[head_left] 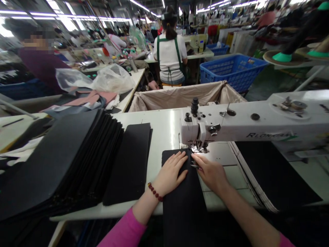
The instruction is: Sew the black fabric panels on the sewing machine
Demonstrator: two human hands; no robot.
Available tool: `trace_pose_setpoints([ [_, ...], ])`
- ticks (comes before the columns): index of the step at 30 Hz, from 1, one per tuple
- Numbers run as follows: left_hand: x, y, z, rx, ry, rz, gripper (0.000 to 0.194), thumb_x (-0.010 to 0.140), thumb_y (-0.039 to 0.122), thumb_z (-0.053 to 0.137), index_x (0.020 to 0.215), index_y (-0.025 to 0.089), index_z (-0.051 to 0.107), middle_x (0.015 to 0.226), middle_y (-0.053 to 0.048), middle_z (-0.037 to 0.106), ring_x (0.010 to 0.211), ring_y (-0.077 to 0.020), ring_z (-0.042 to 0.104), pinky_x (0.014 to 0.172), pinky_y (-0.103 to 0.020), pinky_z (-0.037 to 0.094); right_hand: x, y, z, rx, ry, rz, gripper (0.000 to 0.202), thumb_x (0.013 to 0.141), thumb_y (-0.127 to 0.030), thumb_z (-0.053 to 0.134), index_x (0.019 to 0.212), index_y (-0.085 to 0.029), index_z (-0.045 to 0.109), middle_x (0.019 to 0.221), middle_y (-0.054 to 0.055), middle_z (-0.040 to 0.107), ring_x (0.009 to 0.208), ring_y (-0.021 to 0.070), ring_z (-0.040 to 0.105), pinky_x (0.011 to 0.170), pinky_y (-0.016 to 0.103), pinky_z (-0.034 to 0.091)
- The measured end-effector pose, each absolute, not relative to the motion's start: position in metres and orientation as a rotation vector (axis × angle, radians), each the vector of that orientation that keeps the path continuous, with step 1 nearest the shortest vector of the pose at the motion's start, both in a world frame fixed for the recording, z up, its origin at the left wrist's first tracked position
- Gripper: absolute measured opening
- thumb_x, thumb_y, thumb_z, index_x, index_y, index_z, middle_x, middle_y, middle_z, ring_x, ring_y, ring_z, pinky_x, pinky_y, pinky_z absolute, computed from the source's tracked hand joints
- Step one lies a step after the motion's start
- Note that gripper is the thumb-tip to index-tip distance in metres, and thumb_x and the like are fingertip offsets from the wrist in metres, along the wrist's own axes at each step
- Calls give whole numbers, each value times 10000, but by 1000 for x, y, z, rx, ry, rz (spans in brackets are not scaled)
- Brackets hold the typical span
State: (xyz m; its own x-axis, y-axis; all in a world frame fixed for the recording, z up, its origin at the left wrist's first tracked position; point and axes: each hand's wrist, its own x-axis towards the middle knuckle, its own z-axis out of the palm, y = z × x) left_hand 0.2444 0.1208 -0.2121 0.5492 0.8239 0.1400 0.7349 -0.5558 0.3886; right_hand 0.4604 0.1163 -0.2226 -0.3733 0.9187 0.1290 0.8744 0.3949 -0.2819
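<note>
A long black fabric panel (183, 209) lies on the sewing table, its far end at the presser foot (197, 149) of a white sewing machine (241, 120). My left hand (172, 174) rests flat on this panel, fingers stretched toward the foot and thumb apart. My right hand (211, 171) is at the panel's right edge, just in front of the foot, with its fingers closed. Small pointed metal blades, apparently thread snips (194, 166), stick out from under its fingers; the rest of them is hidden by the hand.
Left of my hands stand a tall stack of black panels (64, 154) and a lower pile (128, 161). More black panels (277, 175) lie right, under the machine arm. A beige cloth-lined bin (177, 97) adjoins the table's far edge; behind are a blue basket (231, 70) and a seated person (169, 51).
</note>
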Motion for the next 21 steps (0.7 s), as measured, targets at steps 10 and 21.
trace_pose_setpoints([
  [10,241,126,-209,2486,1266,433,505,930,312,522,1412,254,382,1524,-44,322,1413,-214,273,1177,-432,236,460,119,-223,-1557,-2424,271,534,910,-225,465,1427,-327,375,1432,10,466,1044,214,626,820,337,528],
  [21,233,131,-210,2507,1198,392,494,931,293,517,1406,260,388,1517,-25,338,1414,-203,270,1179,-426,226,461,119,-223,-1541,-2434,260,496,919,-243,473,1406,-321,415,1433,6,465,1057,208,622,842,336,527],
])
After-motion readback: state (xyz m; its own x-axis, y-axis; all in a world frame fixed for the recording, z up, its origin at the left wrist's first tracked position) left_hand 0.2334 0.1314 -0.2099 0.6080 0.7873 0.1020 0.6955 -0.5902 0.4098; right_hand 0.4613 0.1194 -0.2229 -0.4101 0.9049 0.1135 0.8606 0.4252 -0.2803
